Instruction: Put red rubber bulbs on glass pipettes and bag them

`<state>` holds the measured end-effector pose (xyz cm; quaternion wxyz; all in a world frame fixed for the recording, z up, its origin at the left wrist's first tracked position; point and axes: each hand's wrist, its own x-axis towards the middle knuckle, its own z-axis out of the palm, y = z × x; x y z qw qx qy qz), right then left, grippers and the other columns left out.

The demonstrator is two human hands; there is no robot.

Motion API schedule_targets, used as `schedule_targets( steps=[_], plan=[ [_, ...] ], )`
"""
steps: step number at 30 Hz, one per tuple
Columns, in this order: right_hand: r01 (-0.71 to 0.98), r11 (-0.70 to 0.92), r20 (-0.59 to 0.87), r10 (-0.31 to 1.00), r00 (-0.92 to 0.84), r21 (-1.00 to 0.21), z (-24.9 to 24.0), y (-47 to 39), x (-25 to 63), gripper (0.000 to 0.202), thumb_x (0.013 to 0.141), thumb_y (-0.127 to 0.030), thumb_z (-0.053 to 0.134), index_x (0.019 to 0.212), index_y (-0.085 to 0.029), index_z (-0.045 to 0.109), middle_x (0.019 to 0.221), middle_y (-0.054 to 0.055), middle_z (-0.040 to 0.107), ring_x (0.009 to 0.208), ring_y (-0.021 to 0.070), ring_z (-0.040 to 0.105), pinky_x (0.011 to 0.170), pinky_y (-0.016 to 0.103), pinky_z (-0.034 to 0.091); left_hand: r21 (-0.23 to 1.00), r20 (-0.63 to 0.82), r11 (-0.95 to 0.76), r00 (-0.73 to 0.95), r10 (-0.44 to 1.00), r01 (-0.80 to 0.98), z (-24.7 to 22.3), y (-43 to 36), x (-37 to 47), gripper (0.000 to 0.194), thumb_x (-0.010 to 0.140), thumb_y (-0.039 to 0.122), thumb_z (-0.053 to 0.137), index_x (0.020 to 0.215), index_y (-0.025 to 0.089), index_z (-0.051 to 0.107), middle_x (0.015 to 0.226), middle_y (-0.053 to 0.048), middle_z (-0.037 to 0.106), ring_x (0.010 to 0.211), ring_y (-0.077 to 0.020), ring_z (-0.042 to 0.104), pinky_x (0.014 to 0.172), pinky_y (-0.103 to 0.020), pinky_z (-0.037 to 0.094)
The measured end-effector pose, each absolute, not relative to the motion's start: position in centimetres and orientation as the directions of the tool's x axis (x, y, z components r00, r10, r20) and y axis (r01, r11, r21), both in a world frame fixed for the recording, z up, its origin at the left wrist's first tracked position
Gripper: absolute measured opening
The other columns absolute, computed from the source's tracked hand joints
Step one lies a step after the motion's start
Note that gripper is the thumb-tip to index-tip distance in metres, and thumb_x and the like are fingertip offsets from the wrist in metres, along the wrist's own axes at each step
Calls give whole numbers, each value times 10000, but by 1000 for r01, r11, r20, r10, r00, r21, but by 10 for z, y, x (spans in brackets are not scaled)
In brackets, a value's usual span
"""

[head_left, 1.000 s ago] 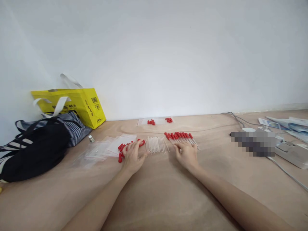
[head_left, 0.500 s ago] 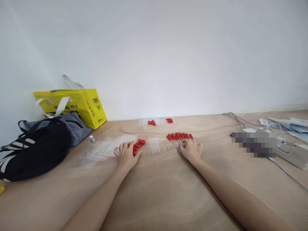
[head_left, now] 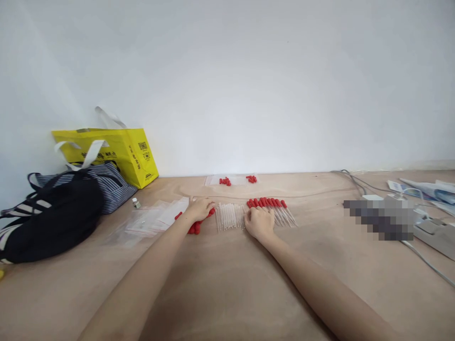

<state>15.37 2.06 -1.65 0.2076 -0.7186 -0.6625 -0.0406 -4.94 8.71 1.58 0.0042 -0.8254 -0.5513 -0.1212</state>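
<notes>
Neatly, clear tubes lie aligned on the tabletop.
Left hand over red dropper bulbs, right hand curled at red-capped droppers — whether either grip holds anything, I cannot tell.

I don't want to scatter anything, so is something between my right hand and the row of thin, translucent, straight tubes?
Nothing visible: your right hand is beside the right end of the row of thin, translucent tubes; contact is unclear. The slim tubes with red, rounded caps lie beyond and to its right.
</notes>
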Motion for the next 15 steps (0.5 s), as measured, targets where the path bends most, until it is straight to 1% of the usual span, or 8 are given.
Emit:
schedule_targets(
  steps=[2,4,7,12,15],
  plan=[
    [969,-44,324,938,125,-245,-16,22,152,243,770,-297,445,795,-148,635,860,116,637,835,224,537,759,353,228,119,180,-415,392,902,902,15,92,-47,258,809,299,382,754,239,627,915,-27,650,898,-216,549,860,-425,261],
    [968,-57,315,939,134,-243,-16,23,152,249,772,-284,434,798,-139,634,864,124,636,836,227,541,763,358,227,113,174,-435,413,894,893,15,92,-47,245,794,303,404,710,223,620,879,-31,650,886,-221,550,846,-423,270],
    [969,-73,301,943,145,-238,-16,24,153,269,777,-290,419,796,-131,636,867,133,634,835,234,544,762,364,228,110,173,-470,449,877,876,14,88,-48,200,775,300,434,717,229,613,871,-18,643,899,-218,542,850,-414,263],
    [968,-87,281,947,154,-236,-16,25,153,281,769,-296,422,777,-118,639,848,146,635,819,246,547,743,367,235,108,160,-522,503,849,846,15,73,-51,191,763,302,462,663,232,608,773,6,625,795,-185,551,802,-362,291],
    [968,-87,280,948,153,-235,-16,25,153,278,770,-286,421,781,-108,635,846,153,633,811,247,545,740,366,234,102,217,-511,482,849,853,17,61,-52,182,780,284,446,711,233,606,814,-4,608,857,-189,524,797,-354,282]
  ],
)
